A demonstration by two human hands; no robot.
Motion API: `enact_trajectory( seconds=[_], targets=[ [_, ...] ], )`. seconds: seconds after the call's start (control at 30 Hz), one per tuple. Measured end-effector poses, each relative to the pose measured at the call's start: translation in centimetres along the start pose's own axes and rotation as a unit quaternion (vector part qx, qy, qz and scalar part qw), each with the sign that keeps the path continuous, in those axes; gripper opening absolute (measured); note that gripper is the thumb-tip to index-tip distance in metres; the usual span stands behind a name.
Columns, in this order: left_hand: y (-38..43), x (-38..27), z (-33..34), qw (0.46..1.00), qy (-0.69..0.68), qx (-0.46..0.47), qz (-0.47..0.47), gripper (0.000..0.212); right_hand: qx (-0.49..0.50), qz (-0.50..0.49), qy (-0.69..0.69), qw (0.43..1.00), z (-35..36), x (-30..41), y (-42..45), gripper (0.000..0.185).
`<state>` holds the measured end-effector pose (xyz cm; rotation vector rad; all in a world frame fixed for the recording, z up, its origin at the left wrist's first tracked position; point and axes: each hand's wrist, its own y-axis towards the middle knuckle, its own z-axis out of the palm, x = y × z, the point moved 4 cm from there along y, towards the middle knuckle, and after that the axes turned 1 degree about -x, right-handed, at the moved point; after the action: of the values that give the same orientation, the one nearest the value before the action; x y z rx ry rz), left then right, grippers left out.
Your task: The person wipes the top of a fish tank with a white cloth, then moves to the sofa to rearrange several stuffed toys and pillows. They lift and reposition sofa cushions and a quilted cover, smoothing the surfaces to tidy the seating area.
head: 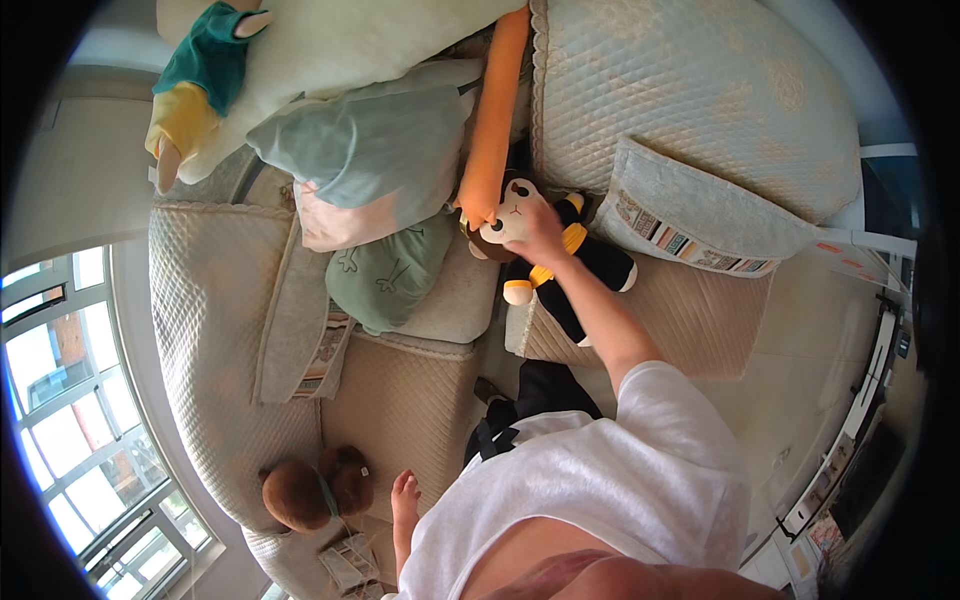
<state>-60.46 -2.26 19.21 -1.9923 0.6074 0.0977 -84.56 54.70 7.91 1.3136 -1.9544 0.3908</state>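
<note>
A plush monkey doll (611,266) in black clothes with yellow trim lies across the gap between the sofa seats. My right hand (541,234) is on its pale face, touching it; blur and the hand itself hide whether the fingers grip. Against the doll's head rests the lower end of a long orange plush (491,127). My left hand (406,491) hangs low by my side, fingers loosely apart and holding nothing. Nearest to that hand is a brown plush toy (300,491) on the sofa.
Grey-green and pink cushions (367,142) and a green plush (394,274) crowd the corner. A plush in teal and yellow (202,71) lies on a large cream plush (352,37). The quilted sofa back (690,82) has a grey cover (697,210). Windows (90,390) are at left.
</note>
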Motion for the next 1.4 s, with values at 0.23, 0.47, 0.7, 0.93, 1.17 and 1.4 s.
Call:
enact_trajectory(
  seconds=[0.23, 0.47, 0.7, 0.93, 1.17, 1.4],
  targets=[
    [-1.6, -0.8, 2.1, 0.998, 0.039, 0.045, -0.025, 0.039, 0.307, 0.28, -0.171, 0.894, 1.3, -12.4, -3.1, 0.115],
    [-1.6, 0.3, 1.7, 0.996, 0.067, 0.06, -0.013, 0.04, 0.336, 0.347, -0.133, 0.865, 2.8, -12.3, -3.5, 0.127],
    [-0.5, -1.8, 3.5, 0.996, 0.058, 0.064, -0.003, 0.04, 0.284, 0.382, -0.151, 0.866, 2.2, -9.6, -7.0, 0.112],
    [-0.3, -5.0, 4.3, 0.989, 0.115, 0.084, 0.042, 0.04, 0.2, 0.416, -0.003, 0.887, 2.3, -12.0, -9.9, 0.064],
    [1.4, -4.0, 3.0, 0.984, 0.133, 0.098, 0.068, 0.04, 0.131, 0.456, 0.008, 0.881, 1.8, -10.5, -11.1, 0.088],
    [3.4, -9.5, 1.6, 0.96, 0.224, 0.088, 0.143, 0.039, -0.053, 0.201, 0.009, 0.978, 1.3, -3.9, -0.7, 0.102]
  ],
)
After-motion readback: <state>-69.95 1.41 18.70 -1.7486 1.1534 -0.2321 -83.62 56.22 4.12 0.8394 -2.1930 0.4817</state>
